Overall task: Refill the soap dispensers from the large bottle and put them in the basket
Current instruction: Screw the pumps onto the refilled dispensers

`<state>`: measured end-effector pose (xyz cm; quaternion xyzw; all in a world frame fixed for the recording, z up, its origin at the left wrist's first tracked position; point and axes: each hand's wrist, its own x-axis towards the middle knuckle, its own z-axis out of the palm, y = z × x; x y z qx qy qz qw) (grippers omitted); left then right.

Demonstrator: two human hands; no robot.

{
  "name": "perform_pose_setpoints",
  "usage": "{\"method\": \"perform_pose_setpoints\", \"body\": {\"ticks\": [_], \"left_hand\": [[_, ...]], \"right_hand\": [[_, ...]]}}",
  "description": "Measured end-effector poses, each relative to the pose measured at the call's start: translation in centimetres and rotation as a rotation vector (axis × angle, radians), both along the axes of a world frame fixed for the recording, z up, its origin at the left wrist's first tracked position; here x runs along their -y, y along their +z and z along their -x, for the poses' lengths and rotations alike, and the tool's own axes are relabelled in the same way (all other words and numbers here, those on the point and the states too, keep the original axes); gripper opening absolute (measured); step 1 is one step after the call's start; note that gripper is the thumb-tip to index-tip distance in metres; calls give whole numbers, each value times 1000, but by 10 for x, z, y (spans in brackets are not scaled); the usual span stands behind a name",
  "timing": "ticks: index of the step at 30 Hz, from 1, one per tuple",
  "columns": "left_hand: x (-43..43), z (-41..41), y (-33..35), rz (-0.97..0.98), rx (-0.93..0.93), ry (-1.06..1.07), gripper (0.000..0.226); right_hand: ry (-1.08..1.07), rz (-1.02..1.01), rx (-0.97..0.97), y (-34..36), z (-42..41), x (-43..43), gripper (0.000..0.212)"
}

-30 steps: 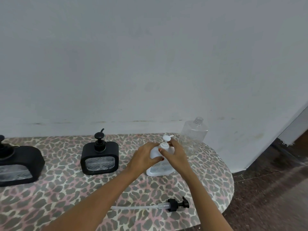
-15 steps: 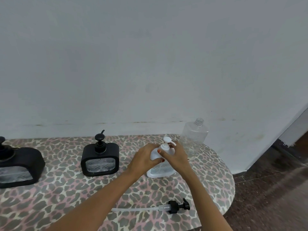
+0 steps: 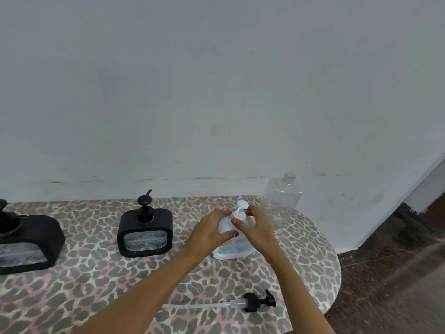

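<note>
Head view, left hand (image 3: pixel 207 231) gripping white dispenser (image 3: pixel 234 249), right hand (image 3: pixel 255 227) pinching its pump (image 3: pixel 241 208)

no readable text, no labels, brands, numbers or signs on any surface

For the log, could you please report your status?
Left hand grips white dispenser; right hand holds its pump neck. Dispenser upright on table. Loose black pump lies nearer, apart.
</note>
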<state>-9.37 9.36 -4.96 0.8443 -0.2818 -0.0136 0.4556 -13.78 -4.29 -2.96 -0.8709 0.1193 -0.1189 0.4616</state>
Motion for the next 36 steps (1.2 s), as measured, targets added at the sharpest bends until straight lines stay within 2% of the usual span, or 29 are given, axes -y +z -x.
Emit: {"method": "perform_pose_setpoints", "body": {"ticks": [4, 12, 16, 20, 26, 32, 36], "left_hand": [[1, 0, -1, -17, 3, 11, 48], [0, 0, -1, 22, -11, -4, 42], [0, 1, -1, 35, -17, -8, 42], [0, 0, -2, 6, -8, 3, 46], [1, 1, -1, -3, -4, 10, 44], [1, 1, 0, -17, -11, 18, 48], [2, 3, 2, -45, 3, 40, 49]], "right_hand": [[56, -93, 4, 2, 6, 8, 34], [-192, 41, 108, -8, -5, -12, 41], [-98, 80, 39, -2, -3, -6, 38], [-9, -8, 41, 3, 3, 2, 28], [-220, 61, 85, -5, -4, -9, 30], [-17, 98, 16, 5, -4, 2, 28], [-43, 130, 41, 4, -3, 3, 24]]}}
